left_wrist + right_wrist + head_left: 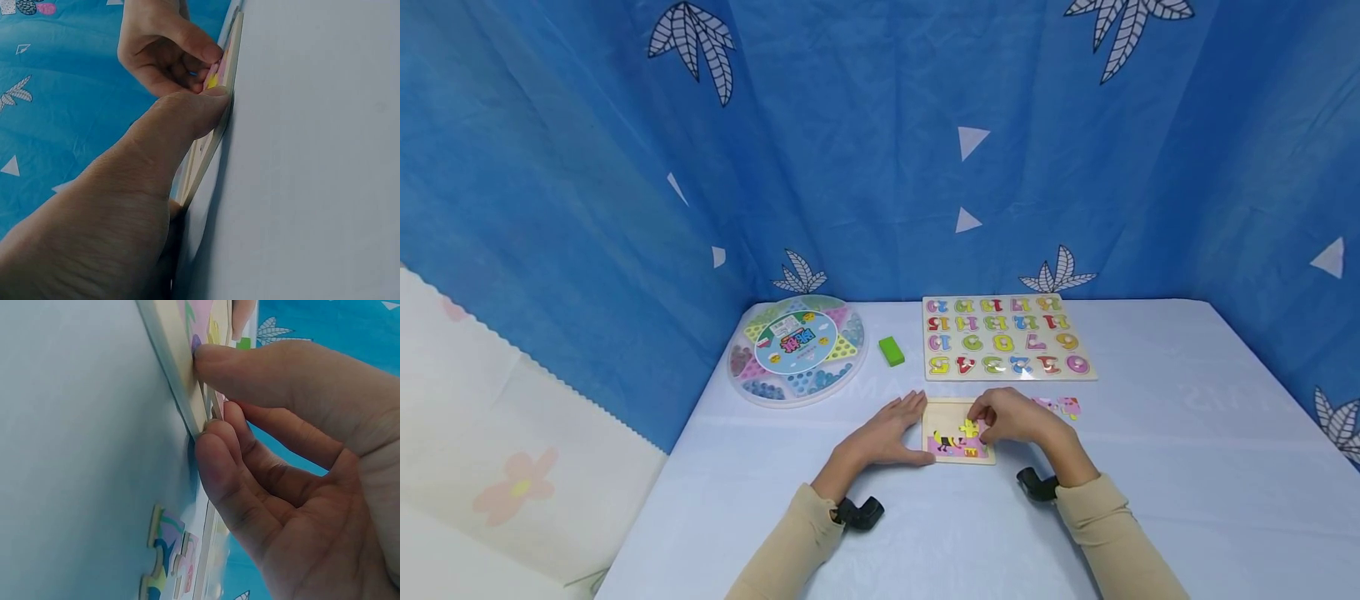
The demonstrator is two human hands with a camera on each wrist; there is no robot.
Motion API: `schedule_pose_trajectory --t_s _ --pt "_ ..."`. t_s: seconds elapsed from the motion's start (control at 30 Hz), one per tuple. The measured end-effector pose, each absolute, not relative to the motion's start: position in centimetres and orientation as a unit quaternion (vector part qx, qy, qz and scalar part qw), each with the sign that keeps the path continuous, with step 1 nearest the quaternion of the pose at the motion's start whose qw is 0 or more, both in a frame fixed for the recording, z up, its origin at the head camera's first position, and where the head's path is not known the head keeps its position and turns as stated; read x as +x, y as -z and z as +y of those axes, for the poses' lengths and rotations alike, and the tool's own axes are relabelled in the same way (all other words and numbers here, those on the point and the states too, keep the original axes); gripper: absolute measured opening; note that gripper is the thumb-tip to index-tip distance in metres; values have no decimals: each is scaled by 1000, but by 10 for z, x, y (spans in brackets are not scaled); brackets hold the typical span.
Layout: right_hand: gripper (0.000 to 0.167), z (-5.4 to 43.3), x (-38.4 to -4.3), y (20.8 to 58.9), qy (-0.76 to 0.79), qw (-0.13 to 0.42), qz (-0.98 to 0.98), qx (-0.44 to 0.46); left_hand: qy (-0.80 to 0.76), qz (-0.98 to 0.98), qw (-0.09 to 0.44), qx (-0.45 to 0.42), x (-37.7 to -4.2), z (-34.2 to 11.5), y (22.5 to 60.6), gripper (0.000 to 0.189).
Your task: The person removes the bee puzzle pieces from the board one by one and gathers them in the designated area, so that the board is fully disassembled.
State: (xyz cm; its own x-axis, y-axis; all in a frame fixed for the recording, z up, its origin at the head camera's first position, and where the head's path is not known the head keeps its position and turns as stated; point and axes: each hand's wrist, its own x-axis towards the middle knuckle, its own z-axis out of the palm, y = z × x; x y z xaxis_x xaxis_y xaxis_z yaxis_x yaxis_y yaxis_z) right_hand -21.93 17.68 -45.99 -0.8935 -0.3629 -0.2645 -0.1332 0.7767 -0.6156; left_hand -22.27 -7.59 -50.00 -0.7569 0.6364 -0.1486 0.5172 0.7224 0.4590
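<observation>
A small wooden jigsaw tray (943, 408) lies on the table, part filled with pink and yellow pieces that show a bee picture (951, 443). My left hand (887, 433) rests along the tray's left side, fingers fairly straight at the far corner and thumb on the near edge. Over the tray's right side, my right hand (1011, 415) pinches a puzzle piece (217, 405), mostly hidden by the fingers. In the right wrist view its thumb lies at the tray's edge. Loose puzzle pieces (1063, 407) lie beyond the right hand, partly covered by it.
A wooden number board (1009, 373) stands behind the tray. To the left are a green block (891, 351) and a round Chinese checkers box (795, 343). A blue curtain (880, 167) hangs behind the white table (955, 533).
</observation>
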Motion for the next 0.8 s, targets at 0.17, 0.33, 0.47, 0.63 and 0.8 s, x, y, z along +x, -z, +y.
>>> schedule_pose_trajectory --t_s 0.17,0.33,0.47,0.63,0.8 --pt "26 177 -220 461 305 188 924 -130 -194 916 145 319 -223 -76 500 99" --pt "25 179 -220 461 304 188 924 -137 -191 917 145 318 -224 -76 501 99" --pt "23 180 -221 461 308 187 922 -139 -194 917 147 316 -224 -76 501 99" --pt "23 181 -222 462 316 190 919 -138 -192 918 147 316 -225 -76 502 99" --pt "23 181 -222 463 323 195 916 -136 -192 918 145 315 -225 -76 503 100"
